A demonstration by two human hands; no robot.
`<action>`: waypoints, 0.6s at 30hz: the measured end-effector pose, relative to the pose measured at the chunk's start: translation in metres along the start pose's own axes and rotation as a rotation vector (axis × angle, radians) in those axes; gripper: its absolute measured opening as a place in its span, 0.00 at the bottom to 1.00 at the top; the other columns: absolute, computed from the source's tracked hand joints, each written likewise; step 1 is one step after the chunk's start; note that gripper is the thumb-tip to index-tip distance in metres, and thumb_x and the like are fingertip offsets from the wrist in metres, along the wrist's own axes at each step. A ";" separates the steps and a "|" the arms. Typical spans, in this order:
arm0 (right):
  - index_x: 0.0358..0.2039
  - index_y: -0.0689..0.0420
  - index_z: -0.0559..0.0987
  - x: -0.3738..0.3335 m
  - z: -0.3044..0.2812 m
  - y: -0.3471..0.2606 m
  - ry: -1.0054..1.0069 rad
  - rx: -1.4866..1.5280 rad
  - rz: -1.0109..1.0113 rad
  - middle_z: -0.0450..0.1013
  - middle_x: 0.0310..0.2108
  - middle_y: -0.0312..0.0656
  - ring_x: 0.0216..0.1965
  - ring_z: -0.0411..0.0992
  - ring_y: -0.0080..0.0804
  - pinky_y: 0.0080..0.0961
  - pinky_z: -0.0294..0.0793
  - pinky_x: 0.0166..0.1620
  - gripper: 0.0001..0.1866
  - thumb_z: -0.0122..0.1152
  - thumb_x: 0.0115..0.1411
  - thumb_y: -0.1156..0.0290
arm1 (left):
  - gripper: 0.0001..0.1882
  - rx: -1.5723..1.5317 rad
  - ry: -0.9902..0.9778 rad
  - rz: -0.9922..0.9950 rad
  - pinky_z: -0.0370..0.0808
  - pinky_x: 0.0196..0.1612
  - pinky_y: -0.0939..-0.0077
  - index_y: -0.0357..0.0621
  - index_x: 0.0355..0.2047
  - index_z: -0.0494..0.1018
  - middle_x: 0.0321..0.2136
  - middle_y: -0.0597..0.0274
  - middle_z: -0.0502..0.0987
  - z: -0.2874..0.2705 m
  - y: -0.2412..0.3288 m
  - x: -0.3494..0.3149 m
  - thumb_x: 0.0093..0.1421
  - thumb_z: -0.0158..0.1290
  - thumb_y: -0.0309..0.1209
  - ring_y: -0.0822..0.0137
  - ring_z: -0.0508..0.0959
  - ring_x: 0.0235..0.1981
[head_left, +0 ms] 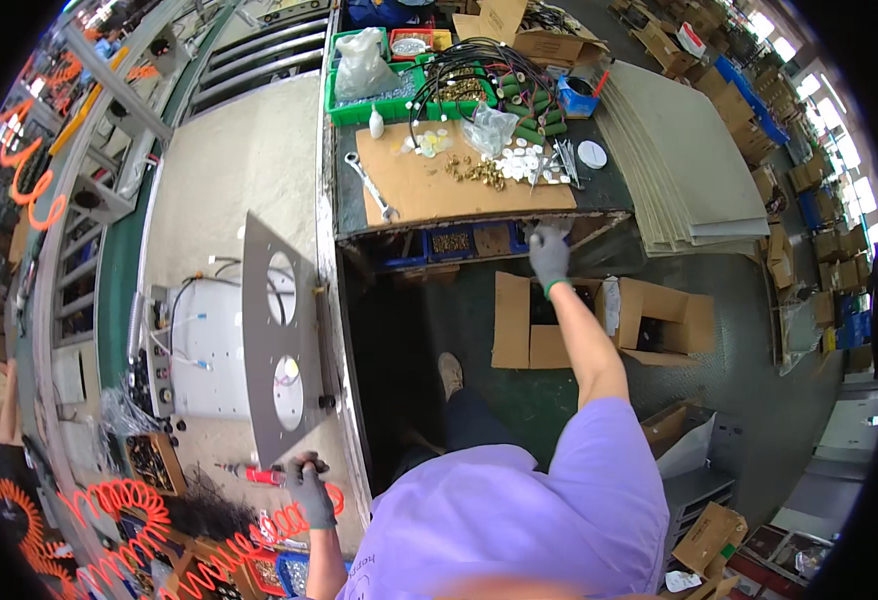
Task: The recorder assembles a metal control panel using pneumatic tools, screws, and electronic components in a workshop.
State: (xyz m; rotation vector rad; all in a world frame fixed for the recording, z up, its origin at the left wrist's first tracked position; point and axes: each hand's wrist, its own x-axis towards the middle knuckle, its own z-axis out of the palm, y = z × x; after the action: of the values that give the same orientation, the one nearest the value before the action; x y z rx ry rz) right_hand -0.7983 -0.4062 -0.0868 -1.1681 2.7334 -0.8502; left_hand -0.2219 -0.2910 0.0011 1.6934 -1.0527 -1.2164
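Observation:
My left hand (310, 492), in a grey glove, is closed around the rear end of a red screwdriver-like power tool (261, 474), low on the left bench. Just beyond it a grey metal panel (267, 345) with two large round holes stands on edge. Left of the panel lies a white metal plate (214, 350) with wires and black connectors. My right hand (550, 255), also gloved, reaches out to the front edge of the far bench, by the blue bins (489, 240) beneath it. Its fingertips are blurred, and whatever they touch is hidden.
On the far bench are a cardboard sheet (409, 190), a wrench (371, 187), brass fittings (479, 172), white discs (529, 163), black cables (469, 62) and green bins (359, 108). Open cartons (549, 347) stand below my right arm. Stacked boards (684, 160) lie right. Orange coiled hoses (124, 500) hang left.

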 end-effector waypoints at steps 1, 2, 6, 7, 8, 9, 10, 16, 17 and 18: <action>0.38 0.49 0.77 0.028 -0.006 0.000 0.016 -0.110 0.051 0.71 0.42 0.48 0.42 0.70 0.51 0.42 0.71 0.42 0.11 0.54 0.56 0.63 | 0.08 -0.045 0.012 0.030 0.69 0.24 0.82 0.38 0.31 0.71 0.21 0.64 0.71 0.007 -0.011 0.000 0.56 0.41 0.23 0.75 0.71 0.21; 0.39 0.47 0.77 0.052 -0.012 0.001 -0.003 -0.157 0.108 0.69 0.44 0.46 0.45 0.69 0.49 0.44 0.70 0.44 0.12 0.54 0.55 0.63 | 0.08 -0.091 0.020 0.060 0.70 0.26 0.81 0.37 0.30 0.71 0.21 0.64 0.71 0.014 -0.021 0.001 0.55 0.41 0.23 0.74 0.71 0.21; 0.42 0.42 0.76 0.125 -0.016 0.021 -0.029 -0.411 -0.033 0.67 0.45 0.40 0.50 0.65 0.41 0.45 0.66 0.48 0.14 0.56 0.54 0.64 | 0.08 -0.079 -0.039 -0.078 0.72 0.27 0.78 0.36 0.30 0.71 0.22 0.63 0.72 0.053 -0.022 -0.005 0.56 0.42 0.24 0.73 0.72 0.21; 0.42 0.42 0.76 0.137 -0.012 0.028 -0.041 -0.409 -0.031 0.67 0.45 0.40 0.50 0.65 0.41 0.45 0.66 0.48 0.14 0.56 0.54 0.64 | 0.07 -0.059 -0.070 -0.074 0.73 0.27 0.78 0.36 0.31 0.71 0.22 0.63 0.72 0.060 -0.023 -0.006 0.57 0.42 0.24 0.73 0.72 0.21; 0.42 0.41 0.76 0.148 -0.009 0.036 -0.101 -0.438 -0.117 0.67 0.45 0.39 0.50 0.64 0.40 0.45 0.65 0.48 0.14 0.56 0.53 0.64 | 0.07 -0.064 -0.081 -0.095 0.73 0.27 0.78 0.37 0.32 0.71 0.23 0.62 0.72 0.069 -0.023 -0.005 0.57 0.42 0.24 0.73 0.72 0.21; 0.43 0.39 0.76 0.157 -0.006 0.040 -0.161 -0.466 -0.205 0.67 0.44 0.38 0.50 0.63 0.39 0.44 0.64 0.49 0.15 0.56 0.53 0.65 | 0.07 -0.071 -0.091 -0.117 0.73 0.27 0.78 0.37 0.32 0.71 0.23 0.62 0.72 0.079 -0.020 -0.005 0.58 0.43 0.23 0.73 0.72 0.21; 0.42 0.37 0.77 0.162 -0.005 0.040 -0.187 -0.537 -0.216 0.67 0.43 0.37 0.49 0.64 0.36 0.42 0.63 0.48 0.15 0.57 0.52 0.65 | 0.07 -0.104 -0.099 -0.176 0.73 0.28 0.79 0.38 0.33 0.71 0.24 0.62 0.73 0.087 -0.012 -0.004 0.57 0.43 0.21 0.73 0.72 0.22; 0.42 0.39 0.75 0.190 0.010 0.061 -0.245 -0.607 -0.462 0.66 0.45 0.37 0.45 0.66 0.38 0.43 0.64 0.45 0.14 0.56 0.53 0.62 | 0.09 -0.130 -0.045 -0.325 0.73 0.30 0.80 0.38 0.35 0.71 0.27 0.62 0.73 0.120 0.000 0.010 0.57 0.42 0.20 0.73 0.72 0.24; 0.42 0.39 0.75 0.191 0.013 0.064 -0.247 -0.608 -0.466 0.66 0.45 0.37 0.45 0.66 0.38 0.43 0.64 0.45 0.14 0.56 0.53 0.62 | 0.09 -0.135 -0.052 -0.328 0.73 0.30 0.79 0.38 0.35 0.71 0.28 0.62 0.73 0.123 0.001 0.012 0.57 0.42 0.19 0.72 0.73 0.24; 0.41 0.42 0.75 0.189 0.015 0.065 -0.188 -0.666 -0.441 0.66 0.45 0.37 0.45 0.67 0.38 0.43 0.64 0.45 0.14 0.56 0.53 0.61 | 0.09 -0.133 -0.060 -0.334 0.74 0.30 0.79 0.37 0.36 0.70 0.29 0.61 0.74 0.124 0.000 0.015 0.56 0.41 0.19 0.72 0.73 0.25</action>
State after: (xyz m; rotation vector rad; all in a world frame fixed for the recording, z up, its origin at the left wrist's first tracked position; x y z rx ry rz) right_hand -0.9721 -0.5053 -0.1016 -1.8819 2.6993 0.2097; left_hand -0.3381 -0.3200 -0.0328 1.7841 -0.7218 -1.5203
